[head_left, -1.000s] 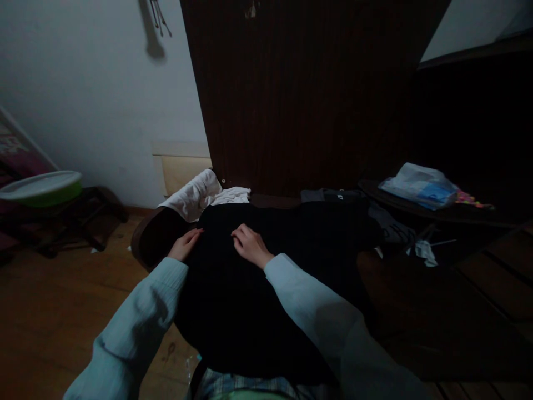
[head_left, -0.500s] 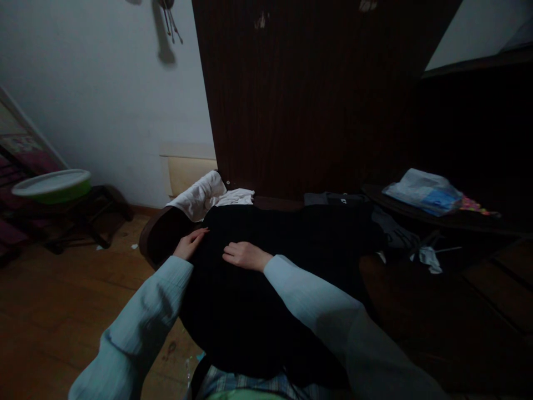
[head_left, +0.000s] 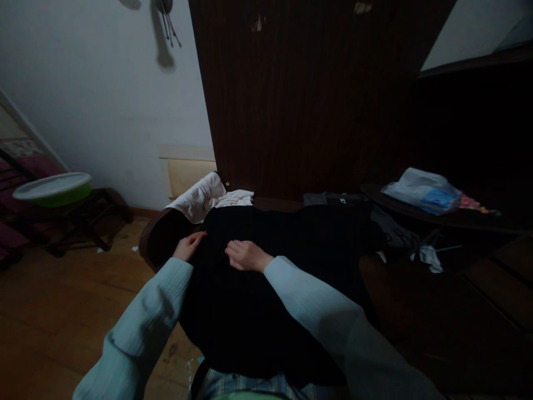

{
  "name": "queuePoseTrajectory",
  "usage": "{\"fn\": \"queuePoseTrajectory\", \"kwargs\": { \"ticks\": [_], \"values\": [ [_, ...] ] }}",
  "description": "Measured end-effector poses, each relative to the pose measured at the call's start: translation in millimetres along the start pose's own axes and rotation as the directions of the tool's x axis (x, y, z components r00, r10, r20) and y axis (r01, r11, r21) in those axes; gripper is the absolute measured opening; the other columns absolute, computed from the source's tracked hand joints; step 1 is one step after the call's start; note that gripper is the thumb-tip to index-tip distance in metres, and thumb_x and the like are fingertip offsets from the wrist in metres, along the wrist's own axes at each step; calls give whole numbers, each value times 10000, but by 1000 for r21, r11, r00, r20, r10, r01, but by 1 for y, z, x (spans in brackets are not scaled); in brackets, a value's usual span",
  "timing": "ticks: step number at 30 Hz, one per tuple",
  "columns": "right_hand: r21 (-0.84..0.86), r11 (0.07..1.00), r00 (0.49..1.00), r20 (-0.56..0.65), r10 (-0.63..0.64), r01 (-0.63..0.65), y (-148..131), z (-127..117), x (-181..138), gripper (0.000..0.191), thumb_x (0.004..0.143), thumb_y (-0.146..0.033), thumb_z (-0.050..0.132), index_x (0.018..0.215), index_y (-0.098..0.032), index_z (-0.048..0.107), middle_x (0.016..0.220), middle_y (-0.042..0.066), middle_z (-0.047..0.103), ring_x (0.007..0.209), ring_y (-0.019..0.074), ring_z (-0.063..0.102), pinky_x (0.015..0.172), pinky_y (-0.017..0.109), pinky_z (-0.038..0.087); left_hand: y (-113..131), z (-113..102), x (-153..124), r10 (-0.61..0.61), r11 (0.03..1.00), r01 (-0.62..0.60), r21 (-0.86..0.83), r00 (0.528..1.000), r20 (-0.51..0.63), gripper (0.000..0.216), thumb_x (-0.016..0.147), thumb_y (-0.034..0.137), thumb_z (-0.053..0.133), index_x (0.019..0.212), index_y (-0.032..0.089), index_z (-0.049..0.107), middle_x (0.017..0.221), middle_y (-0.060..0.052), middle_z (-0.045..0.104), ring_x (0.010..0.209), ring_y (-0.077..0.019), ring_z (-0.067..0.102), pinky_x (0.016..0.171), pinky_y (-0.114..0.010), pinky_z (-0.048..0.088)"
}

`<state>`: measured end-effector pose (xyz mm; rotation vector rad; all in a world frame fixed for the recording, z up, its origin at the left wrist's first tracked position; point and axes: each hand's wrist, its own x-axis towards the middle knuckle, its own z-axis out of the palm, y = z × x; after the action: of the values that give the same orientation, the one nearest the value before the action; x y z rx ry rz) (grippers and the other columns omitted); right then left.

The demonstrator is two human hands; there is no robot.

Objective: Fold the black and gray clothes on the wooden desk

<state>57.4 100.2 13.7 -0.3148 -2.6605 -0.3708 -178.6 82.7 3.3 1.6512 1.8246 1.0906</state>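
A large black garment point(head_left: 258, 311) lies spread in front of me, over the dark wooden seat and down toward my lap. Its folds and exact kind are lost in the dark. At its left edge is my left hand point(head_left: 189, 246), the fingers pressed together on the cloth. My right hand point(head_left: 246, 255) rests a little to the right, over the upper left part of the garment, with its fingers curled in and pinching the fabric. The fingertips of both hands are partly hidden against the black cloth.
White cloths point(head_left: 200, 197) drape over the curved wooden armrest point(head_left: 152, 236) on the left. Grey clothing point(head_left: 391, 228) lies right of the garment. A plastic package point(head_left: 425, 191) sits on a dark surface at right. A green basin with a white lid point(head_left: 54, 189) stands on a stool.
The fingers of my right hand have curled in more and moved very slightly right. My left hand stays almost in place at the garment's edge.
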Motion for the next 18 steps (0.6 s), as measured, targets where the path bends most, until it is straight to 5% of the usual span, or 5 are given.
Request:
{"fn": "queuePoseTrajectory", "kwargs": {
  "ticks": [3,9,14,18],
  "values": [
    [77,969,970,-53,238,-234,2,0,-1,128,804,-136,379,822,-162,502,811,62,531,758,152,491,611,254,395,-3,2,1,79,985,-86,146,996,51,551,690,561,390,978,156,628,1151,-92,582,1115,-224,483,1003,-343,299],
    [69,794,797,20,604,-604,9,4,-2,117,776,-129,413,825,-167,512,881,105,534,865,220,456,728,352,406,10,3,-1,123,846,-191,498,979,165,400,700,309,429,1063,230,576,1234,-44,522,1159,-211,438,999,-376,297],
    [6,691,690,64,721,-723,13,10,0,136,763,-138,427,838,-151,539,897,124,552,889,238,465,730,371,423,47,5,8,-72,612,-183,769,956,285,307,624,199,529,914,206,628,1117,-98,600,1045,-306,518,917,-504,312],
    [6,682,681,69,729,-731,12,12,1,141,764,-146,430,832,-156,553,886,110,583,886,224,500,695,334,447,93,29,31,0,574,-243,782,955,297,159,680,227,518,734,143,641,891,-165,661,899,-324,579,859,-475,339]
  ]
}}
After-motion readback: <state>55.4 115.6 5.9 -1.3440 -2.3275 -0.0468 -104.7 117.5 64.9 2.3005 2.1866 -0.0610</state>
